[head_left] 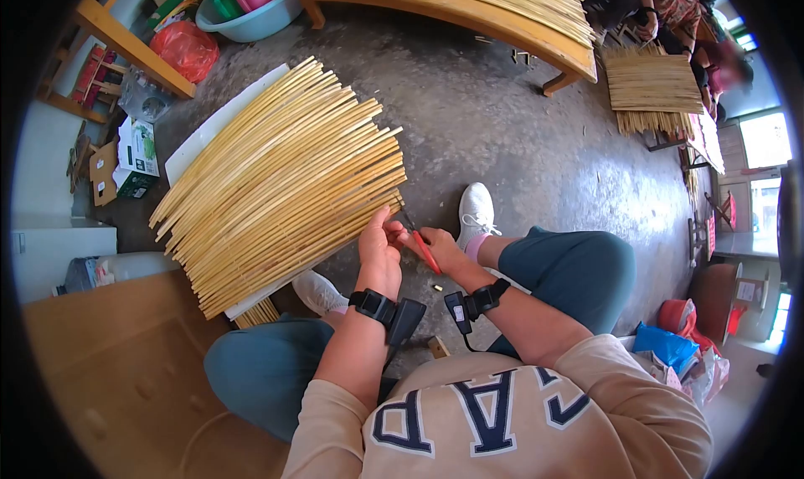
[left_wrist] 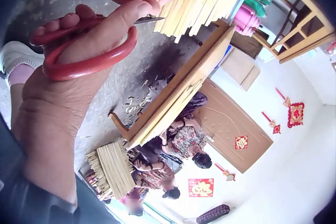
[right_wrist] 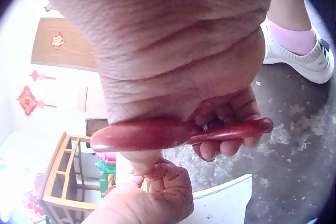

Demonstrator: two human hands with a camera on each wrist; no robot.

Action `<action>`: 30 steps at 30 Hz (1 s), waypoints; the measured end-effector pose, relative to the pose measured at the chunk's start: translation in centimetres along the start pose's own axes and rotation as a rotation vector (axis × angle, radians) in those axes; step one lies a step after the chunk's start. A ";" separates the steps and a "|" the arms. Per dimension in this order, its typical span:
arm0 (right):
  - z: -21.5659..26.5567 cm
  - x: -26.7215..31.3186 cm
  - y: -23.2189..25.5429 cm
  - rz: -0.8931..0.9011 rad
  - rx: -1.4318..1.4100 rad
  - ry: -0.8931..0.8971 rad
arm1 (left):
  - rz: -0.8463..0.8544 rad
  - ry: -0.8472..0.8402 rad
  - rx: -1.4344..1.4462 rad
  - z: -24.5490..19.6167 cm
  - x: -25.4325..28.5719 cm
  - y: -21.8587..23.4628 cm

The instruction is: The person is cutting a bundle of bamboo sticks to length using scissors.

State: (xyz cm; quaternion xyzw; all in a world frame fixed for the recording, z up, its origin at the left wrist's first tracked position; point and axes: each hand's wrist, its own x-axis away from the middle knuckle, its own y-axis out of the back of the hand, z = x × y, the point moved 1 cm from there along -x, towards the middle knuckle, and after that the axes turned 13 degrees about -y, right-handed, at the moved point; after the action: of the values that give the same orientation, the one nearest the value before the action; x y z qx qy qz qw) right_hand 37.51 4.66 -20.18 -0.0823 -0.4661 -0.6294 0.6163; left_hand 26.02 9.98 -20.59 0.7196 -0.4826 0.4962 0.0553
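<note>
My right hand [head_left: 444, 251] grips a pair of red-handled scissors [head_left: 425, 253], its fingers and thumb through the loops. The dark blades [left_wrist: 150, 19] point at the stick ends, close to my left fingertips. With curled fingers, my left hand [head_left: 380, 251] pinches the end of a thin yellow stick at the near right corner of the mat; its fingers partly hide that end. The mat of yellow sticks [head_left: 280, 186] lies across a white board [head_left: 219, 123] in front of me. Its right-hand stick ends are uneven.
A wooden bench [head_left: 402, 0] at the back bears more sticks [head_left: 528, 6]. Several people sit at the far right behind another stick mat [head_left: 655, 81]. Close by are my white shoes [head_left: 476, 209], a brown panel [head_left: 100, 345] at left and a cardboard box [head_left: 105, 173].
</note>
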 end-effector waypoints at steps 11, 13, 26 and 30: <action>-0.1 0.8 -0.5 0.050 -0.182 -0.025 | 0.027 -0.032 -0.064 0.1 -0.7 0.2; -0.6 0.6 -0.9 0.022 -0.218 0.014 | 0.024 -0.028 -0.072 0.0 -0.9 0.3; -1.6 0.0 -1.1 -0.105 -0.069 0.064 | 0.083 -0.003 -0.064 0.4 -0.8 0.5; -1.2 0.6 -0.6 0.180 -0.345 -0.173 | 0.038 0.010 -0.044 0.1 -0.8 0.6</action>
State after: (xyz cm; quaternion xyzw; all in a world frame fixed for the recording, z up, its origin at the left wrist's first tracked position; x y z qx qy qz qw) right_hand 37.48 3.27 -20.74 -0.2815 -0.3935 -0.6328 0.6045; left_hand 25.59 10.16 -21.52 0.7065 -0.5067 0.4900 0.0639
